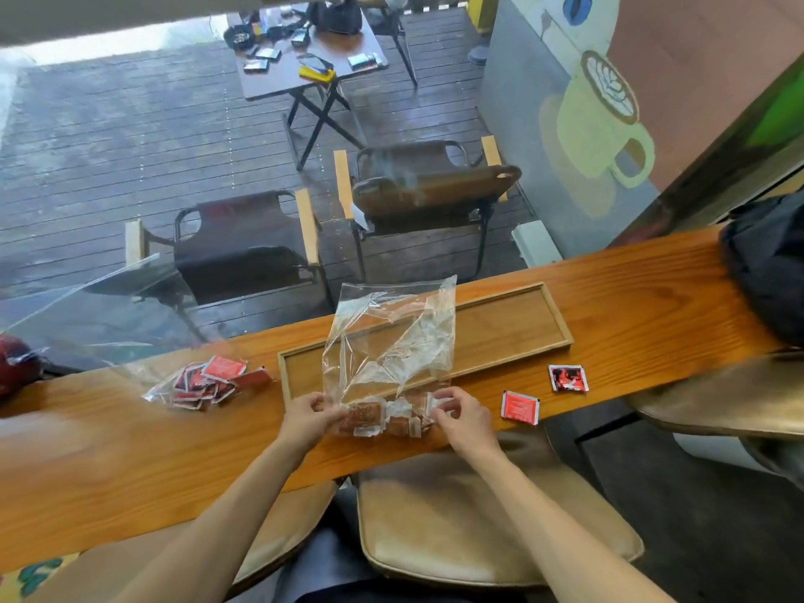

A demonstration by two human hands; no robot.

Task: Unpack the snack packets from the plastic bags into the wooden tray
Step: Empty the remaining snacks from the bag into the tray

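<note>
- Pinched the lower left edge of a clear plastic bag [388, 341] with the left hand [309, 414], fingers curled onto the film.
- Gripped the lower right edge of the same bag with the right hand [461, 416], fingers likewise curled round the plastic.
- Stood the bag upright and crumpled, brown snack packets [383, 417] bunched at its bottom, between the two hands, on the wooden counter [130, 463].
- Overlapped the near rail of the wooden tray [513, 328] just behind, the tray lying lengthwise along the counter.
- Lay to the left, well apart: a second plastic bag [174, 385] with red packets [209, 380] spilling from its mouth.
- Lay to the right of the hands, on the counter: two loose red packets [520, 406], near each other.
</note>
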